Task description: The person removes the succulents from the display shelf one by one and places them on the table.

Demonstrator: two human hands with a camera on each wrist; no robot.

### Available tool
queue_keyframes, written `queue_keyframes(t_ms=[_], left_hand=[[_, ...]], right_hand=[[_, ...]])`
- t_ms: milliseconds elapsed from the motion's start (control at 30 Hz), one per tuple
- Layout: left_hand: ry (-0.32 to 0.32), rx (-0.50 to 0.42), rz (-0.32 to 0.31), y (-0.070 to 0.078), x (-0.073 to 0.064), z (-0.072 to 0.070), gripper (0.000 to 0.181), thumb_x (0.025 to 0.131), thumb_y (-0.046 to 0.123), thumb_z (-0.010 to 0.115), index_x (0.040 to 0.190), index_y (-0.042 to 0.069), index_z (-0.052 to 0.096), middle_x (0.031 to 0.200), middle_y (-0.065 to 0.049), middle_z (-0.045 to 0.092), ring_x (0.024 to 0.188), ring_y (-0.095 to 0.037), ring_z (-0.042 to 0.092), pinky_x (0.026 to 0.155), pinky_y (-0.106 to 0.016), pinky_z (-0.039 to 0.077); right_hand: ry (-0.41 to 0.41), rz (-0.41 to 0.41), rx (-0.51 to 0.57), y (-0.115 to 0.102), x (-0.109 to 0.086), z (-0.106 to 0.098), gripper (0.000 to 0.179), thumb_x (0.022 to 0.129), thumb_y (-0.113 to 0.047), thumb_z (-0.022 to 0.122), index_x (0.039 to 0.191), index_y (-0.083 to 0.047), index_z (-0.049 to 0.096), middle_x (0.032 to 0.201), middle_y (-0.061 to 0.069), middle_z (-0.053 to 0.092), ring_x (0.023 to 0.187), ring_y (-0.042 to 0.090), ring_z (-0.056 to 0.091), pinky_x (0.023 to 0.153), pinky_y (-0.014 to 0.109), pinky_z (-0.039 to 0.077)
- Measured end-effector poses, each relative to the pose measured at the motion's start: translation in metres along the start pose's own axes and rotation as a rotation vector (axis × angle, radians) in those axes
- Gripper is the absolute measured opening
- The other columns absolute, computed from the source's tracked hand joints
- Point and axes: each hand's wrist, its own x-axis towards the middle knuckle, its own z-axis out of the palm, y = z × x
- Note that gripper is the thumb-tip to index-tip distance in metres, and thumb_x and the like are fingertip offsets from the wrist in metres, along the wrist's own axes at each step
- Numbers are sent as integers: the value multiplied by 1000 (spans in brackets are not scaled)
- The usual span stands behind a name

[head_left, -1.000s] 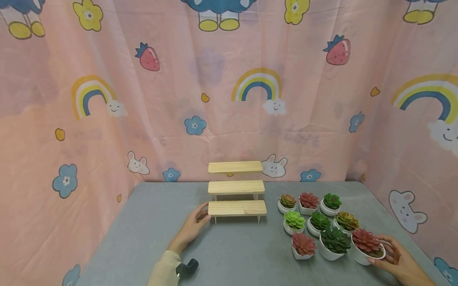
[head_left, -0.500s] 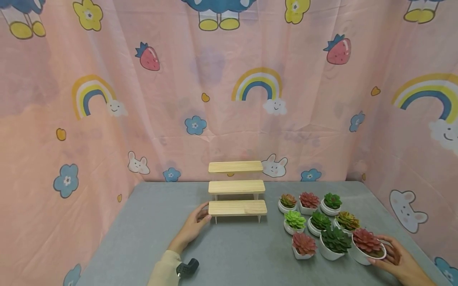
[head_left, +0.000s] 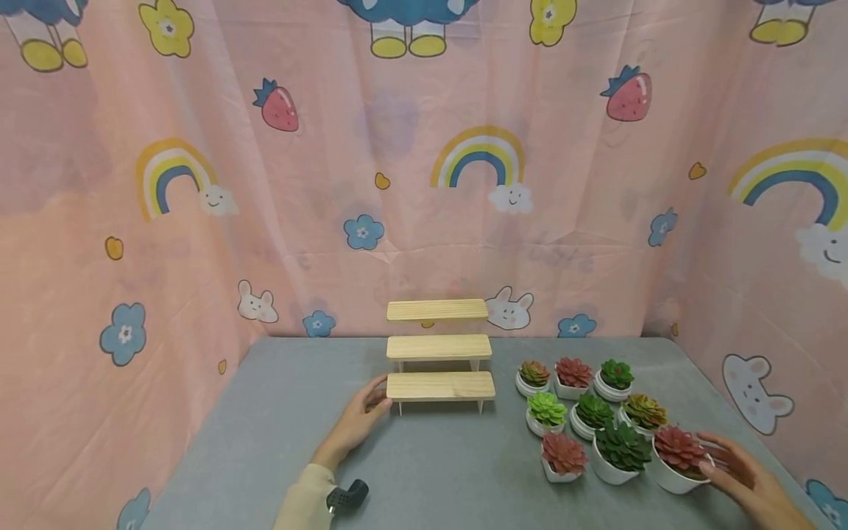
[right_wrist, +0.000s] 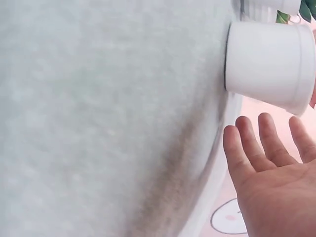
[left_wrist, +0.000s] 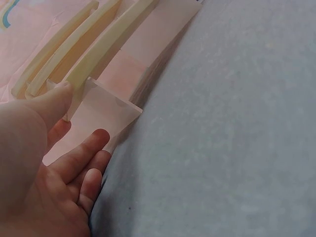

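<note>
My left hand (head_left: pixel 358 418) holds the left end of the bottom tier of a three-tier wooden display stand (head_left: pixel 440 386). In the left wrist view, the thumb lies on that wooden board (left_wrist: pixel 94 61) and the index finger goes behind the clear side panel (left_wrist: pixel 106 111); the other fingers are loosely bent. My right hand (head_left: pixel 745 471) is beside a red potted succulent (head_left: pixel 677 446) at the near right, fingers spread. The right wrist view shows a gap between the fingertips and the white pot (right_wrist: pixel 264 64), which stands on the table.
Several other succulents in white pots stand close together left of and behind the red one, including a dark green one (head_left: pixel 621 445) and a small red one (head_left: pixel 563 453). The grey table (head_left: pixel 457 471) backs onto a pink printed curtain (head_left: pixel 318 272).
My right hand has let go of the red succulent's pot; its fingers have straightened and drawn slightly to the right. The left hand and the stand have not moved.
</note>
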Motion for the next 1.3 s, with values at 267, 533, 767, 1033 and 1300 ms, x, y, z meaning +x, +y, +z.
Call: queue_keyframes(t_ms=[267,533,767,1033,1300], left_hand=[[-11,21,3,-1,0,0,62,103,32,58,157,9,36,142,-21,59,130,-35,58,106,-52,47],[8,7,-13,1,0,0,60,103,27,59,156,11,37,141,-20,61,128,-32,61,105,-50,48],[11,-12,1,1,0,1,59,103,24,59,156,8,37,140,-23,60,126,-34,62,103,-53,48],[13,-1,-2,-1,1,1,60,103,26,59,156,9,38,141,-23,60,127,-34,61,106,-55,47],[16,12,-14,0,0,1,60,103,28,60,156,11,39,140,-21,61,127,-34,60,105,-55,47]], right_hand=[[52,38,-36,-7,1,-8,79,110,-46,34,146,22,18,145,50,26,128,66,35,89,62,52],[242,-26,-41,-14,-1,-10,69,108,-41,44,144,16,32,141,46,38,108,23,61,82,60,50],[424,-187,-40,-20,-5,-3,52,104,-31,58,135,10,48,104,-31,54,85,-33,31,62,12,42],[463,-380,43,-45,-7,3,36,102,-16,62,133,0,54,109,-45,46,96,-28,46,69,2,42],[461,-546,119,-74,0,9,42,98,1,61,139,-4,54,119,-38,56,106,-19,54,80,1,41]])
